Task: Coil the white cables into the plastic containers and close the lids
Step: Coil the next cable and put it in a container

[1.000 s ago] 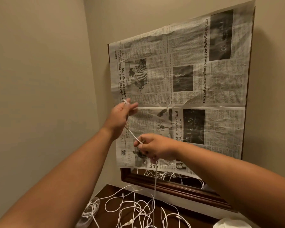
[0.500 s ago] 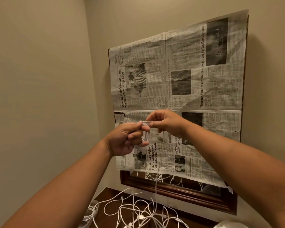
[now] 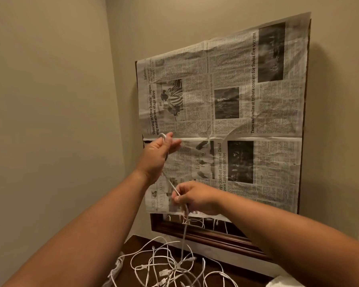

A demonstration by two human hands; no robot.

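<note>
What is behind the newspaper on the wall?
The newspaper covers a dark wooden frame, exposed along the bottom, where a reflective strip mirrors white cables. What the rest of the frame holds is hidden.

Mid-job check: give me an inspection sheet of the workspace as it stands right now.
Surface: dark wooden tabletop, only its far corner in view.
Job's things: tangled pile of white cables lying loose; a clear plastic container at the left edge, cable inside, lid state unclear.
Clutter: white crumpled item at bottom right, too cropped to identify.
Hands: left hand raised, cable looped around its fingers; right hand lower, pinching the same cable.
Cables: held white cable runs taut between the hands, then hangs down to the pile.
Surroundings: newspaper covers a wood-framed mirror on a beige wall; bottom strip uncovered.
</note>
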